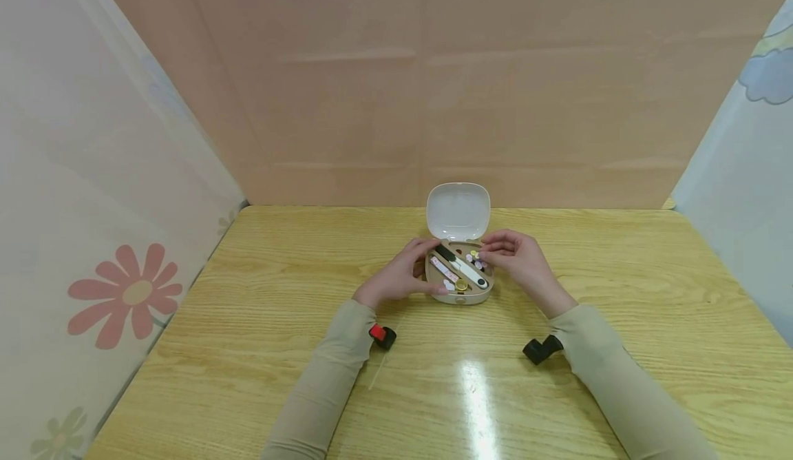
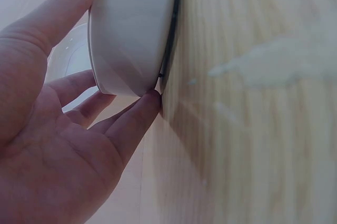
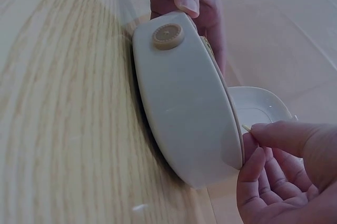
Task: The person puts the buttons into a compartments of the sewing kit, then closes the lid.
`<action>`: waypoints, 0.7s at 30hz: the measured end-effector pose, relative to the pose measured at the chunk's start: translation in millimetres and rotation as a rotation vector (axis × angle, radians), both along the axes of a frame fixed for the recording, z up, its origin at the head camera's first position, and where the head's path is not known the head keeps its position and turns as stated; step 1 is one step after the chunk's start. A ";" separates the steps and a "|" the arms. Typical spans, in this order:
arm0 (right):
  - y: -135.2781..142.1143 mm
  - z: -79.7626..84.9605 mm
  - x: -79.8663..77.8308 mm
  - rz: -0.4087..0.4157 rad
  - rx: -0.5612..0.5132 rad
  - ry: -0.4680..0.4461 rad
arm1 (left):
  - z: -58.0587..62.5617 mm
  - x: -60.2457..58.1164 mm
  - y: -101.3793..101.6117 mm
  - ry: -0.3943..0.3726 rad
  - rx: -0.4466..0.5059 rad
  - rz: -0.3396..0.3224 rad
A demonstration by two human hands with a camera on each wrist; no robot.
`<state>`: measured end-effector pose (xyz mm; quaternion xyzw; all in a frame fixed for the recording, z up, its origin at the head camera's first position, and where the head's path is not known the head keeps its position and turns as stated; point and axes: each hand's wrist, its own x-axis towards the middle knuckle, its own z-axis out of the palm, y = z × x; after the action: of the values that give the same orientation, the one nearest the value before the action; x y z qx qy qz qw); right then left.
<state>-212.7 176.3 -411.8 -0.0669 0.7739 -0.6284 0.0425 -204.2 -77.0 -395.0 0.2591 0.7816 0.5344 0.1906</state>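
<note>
A white sewing box stands on the table with its lid raised at the back. My left hand holds the box by its left side, thumb at the front and fingers toward the back. Over the right compartment, my right hand pinches a small pale yellow piece between thumb and index finger; I cannot tell whether it is a button. Small buttons lie in that compartment. A white-handled tool with a dark end crosses the middle, beside a pink-and-white strip and a gold round piece.
The box sits on a wood-grain table, with a brown round catch on its front. An upright orange-brown sheet borders the far edge. Patterned cloth hangs at the left, and more at the right.
</note>
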 end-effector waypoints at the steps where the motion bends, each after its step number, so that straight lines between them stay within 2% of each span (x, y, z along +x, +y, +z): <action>1: -0.2 0.2 0.3 -0.001 -0.002 -0.001 | 0.2 0.0 -0.1 -0.001 -0.001 -0.002; 13: 4.2 1.5 0.4 0.050 -0.006 -0.023 | -0.1 -0.9 0.4 -0.007 -0.003 -0.002; 21: 9.0 1.8 -1.4 0.105 -0.112 -0.069 | -0.3 0.4 1.8 -0.001 0.003 0.013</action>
<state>-214.1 185.3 -410.0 -0.0880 0.7309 -0.6696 0.0983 -203.7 -75.2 -395.3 0.2541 0.7823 0.5372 0.1869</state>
